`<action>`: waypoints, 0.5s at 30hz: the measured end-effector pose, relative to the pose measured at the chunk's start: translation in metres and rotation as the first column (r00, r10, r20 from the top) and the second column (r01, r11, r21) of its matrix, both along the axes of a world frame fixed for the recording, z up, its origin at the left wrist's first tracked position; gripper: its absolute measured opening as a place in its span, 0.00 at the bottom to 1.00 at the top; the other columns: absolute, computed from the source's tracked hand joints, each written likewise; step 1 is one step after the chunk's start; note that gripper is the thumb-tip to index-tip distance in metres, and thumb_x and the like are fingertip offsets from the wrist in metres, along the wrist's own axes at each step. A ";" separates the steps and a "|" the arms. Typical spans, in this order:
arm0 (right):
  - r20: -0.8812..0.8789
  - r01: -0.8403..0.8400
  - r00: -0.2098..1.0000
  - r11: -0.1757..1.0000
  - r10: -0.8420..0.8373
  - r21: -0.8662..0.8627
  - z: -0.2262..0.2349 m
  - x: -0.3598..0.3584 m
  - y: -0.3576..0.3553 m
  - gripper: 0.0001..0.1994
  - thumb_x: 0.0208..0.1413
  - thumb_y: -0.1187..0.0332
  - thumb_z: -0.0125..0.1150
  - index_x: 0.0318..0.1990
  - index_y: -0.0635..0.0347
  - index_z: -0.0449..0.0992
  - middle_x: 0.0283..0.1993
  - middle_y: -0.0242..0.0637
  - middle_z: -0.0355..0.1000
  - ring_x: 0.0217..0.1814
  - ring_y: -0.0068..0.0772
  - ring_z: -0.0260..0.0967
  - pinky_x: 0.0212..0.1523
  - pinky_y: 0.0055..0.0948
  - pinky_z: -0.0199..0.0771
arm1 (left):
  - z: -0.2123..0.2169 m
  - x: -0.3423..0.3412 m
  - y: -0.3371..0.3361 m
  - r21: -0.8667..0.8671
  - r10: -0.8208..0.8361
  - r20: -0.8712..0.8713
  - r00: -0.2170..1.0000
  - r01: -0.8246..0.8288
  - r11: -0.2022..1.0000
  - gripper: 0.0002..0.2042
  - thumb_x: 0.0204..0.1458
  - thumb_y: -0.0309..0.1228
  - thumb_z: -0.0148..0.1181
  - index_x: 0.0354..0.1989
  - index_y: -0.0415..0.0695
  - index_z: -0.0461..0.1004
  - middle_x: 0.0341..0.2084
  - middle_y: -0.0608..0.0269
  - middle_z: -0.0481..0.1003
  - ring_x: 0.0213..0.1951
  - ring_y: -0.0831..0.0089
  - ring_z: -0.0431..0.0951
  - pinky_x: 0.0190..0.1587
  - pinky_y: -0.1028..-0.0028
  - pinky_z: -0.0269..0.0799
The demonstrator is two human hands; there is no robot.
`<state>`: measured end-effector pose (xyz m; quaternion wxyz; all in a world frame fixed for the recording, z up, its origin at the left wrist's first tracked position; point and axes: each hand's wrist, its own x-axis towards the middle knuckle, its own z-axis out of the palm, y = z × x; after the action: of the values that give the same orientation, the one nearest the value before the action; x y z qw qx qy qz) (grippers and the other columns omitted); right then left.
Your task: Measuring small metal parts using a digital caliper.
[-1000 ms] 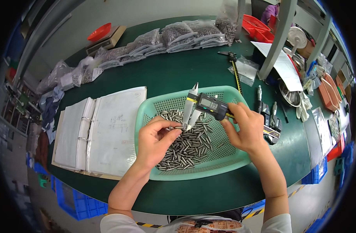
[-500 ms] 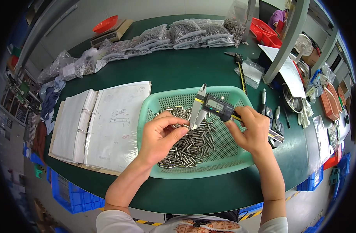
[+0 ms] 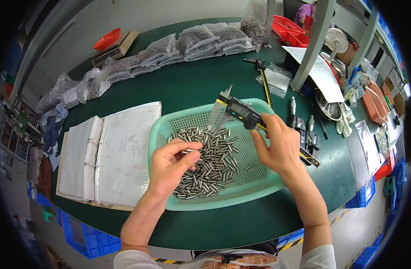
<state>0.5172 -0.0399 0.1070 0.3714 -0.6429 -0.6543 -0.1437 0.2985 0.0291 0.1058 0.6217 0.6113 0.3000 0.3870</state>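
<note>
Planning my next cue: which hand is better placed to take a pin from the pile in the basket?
Likely the left hand: its fingers are close to the metal pins in the green basket, whereas the right hand holds the digital caliper.

The left hand's (image 3: 169,165) fingers (image 3: 187,146) hide most of the metal pin between them, and the right hand (image 3: 279,143) covers part of the caliper (image 3: 243,111), its display too small to read surely. The binder page's (image 3: 129,154) drawing is too fine to follow. The lower edge cuts off the shirt (image 3: 241,261).
</note>
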 end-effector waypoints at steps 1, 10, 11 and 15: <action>0.013 -0.029 0.999 1.000 0.029 0.011 0.000 0.002 -0.002 0.14 0.42 0.66 0.60 0.35 0.63 0.67 0.23 0.36 0.65 0.15 0.36 0.63 0.15 0.28 0.61 | 0.000 0.001 0.000 0.001 -0.022 -0.006 1.000 0.022 1.000 0.08 0.45 0.20 0.57 0.35 0.35 0.74 0.24 0.66 0.66 0.24 0.82 0.67 0.26 0.83 0.66; 0.030 -0.225 0.974 0.974 0.224 0.006 0.004 -0.006 -0.004 0.16 0.37 0.67 0.63 0.34 0.62 0.68 0.21 0.35 0.63 0.14 0.35 0.61 0.15 0.28 0.59 | 0.004 -0.001 -0.002 -0.080 -0.209 -0.030 0.977 0.206 0.975 0.09 0.45 0.22 0.57 0.36 0.33 0.73 0.27 0.65 0.69 0.25 0.81 0.69 0.27 0.81 0.68; 0.031 -0.230 0.973 0.973 0.230 0.005 0.004 -0.006 -0.004 0.16 0.37 0.67 0.63 0.34 0.62 0.68 0.21 0.35 0.63 0.14 0.35 0.61 0.15 0.28 0.59 | 0.004 -0.001 -0.002 -0.089 -0.218 -0.035 0.975 0.214 0.973 0.10 0.45 0.22 0.57 0.36 0.33 0.72 0.28 0.65 0.69 0.26 0.81 0.69 0.28 0.82 0.68; 0.028 -0.233 0.972 0.972 0.233 0.003 0.004 -0.009 -0.003 0.15 0.36 0.66 0.64 0.31 0.61 0.69 0.20 0.34 0.64 0.14 0.35 0.61 0.14 0.28 0.59 | 0.003 -0.004 -0.002 -0.121 -0.252 -0.031 0.967 0.246 0.962 0.10 0.44 0.23 0.59 0.36 0.34 0.72 0.35 0.59 0.71 0.29 0.79 0.72 0.29 0.80 0.72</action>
<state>0.5082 -0.0430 0.1109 0.3785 -0.5585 -0.7299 -0.1100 0.2941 0.0272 0.1090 0.6931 0.6155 0.2570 0.2735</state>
